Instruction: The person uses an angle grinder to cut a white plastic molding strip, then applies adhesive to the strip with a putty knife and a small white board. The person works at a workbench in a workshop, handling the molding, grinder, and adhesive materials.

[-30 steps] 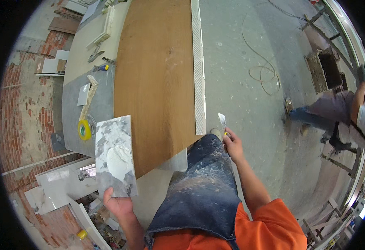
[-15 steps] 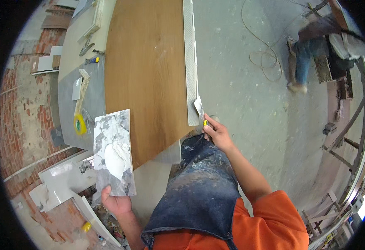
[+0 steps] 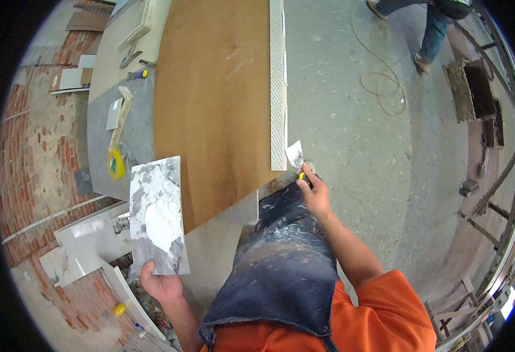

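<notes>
My left hand (image 3: 162, 283) grips the lower edge of a flat grey board (image 3: 178, 261), its thumb on top. Over the board's middle lies a smeared heap of white paste (image 3: 163, 226). In my right hand (image 3: 316, 193) is a putty knife (image 3: 295, 155) with a yellow-marked handle; its blade points up and carries white paste. The blade is just right of the near end of a pale textured strip (image 3: 278, 88), and a small gap shows between them. That strip runs along the right edge of a large brown wood-grain panel (image 3: 213, 105).
Left of the panel, a grey surface holds a yellow tape roll (image 3: 115, 164), a narrow worn strip (image 3: 120, 120) and a yellow-and-blue handled tool (image 3: 138, 74). A cable (image 3: 381, 88) curls on the floor at right. Another person's legs (image 3: 432, 38) show at upper right.
The putty knife has moved slightly right, off the strip's side, and its blade has turned. The other person has moved up and away. The board in my left hand has barely shifted.
</notes>
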Available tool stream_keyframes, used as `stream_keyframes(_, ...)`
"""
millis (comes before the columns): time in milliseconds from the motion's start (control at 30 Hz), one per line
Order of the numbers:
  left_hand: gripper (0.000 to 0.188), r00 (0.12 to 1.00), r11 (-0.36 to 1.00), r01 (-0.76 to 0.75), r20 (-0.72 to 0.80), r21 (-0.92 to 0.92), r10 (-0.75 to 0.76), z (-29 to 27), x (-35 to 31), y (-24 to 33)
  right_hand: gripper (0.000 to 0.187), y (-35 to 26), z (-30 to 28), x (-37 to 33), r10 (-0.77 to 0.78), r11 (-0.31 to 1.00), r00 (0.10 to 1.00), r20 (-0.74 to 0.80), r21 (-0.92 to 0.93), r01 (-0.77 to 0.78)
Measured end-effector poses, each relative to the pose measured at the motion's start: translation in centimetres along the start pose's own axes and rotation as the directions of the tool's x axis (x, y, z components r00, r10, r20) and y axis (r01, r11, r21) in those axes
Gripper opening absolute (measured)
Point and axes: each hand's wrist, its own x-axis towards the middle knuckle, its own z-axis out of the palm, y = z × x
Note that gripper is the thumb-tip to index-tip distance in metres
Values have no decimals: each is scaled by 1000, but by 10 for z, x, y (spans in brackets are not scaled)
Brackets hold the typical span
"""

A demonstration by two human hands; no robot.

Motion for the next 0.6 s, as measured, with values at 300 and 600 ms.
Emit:
stream_keyframes(300,66,989,996,-85,-119,-14,83,1,0,-25,44,-31,-157,15,398,898,906,-146,265,-352)
stream_keyframes(600,63,970,932,-175,-216,-318,108,-86,62,-50,16,-151,-204,12,128,964,965,-228,256,-68)
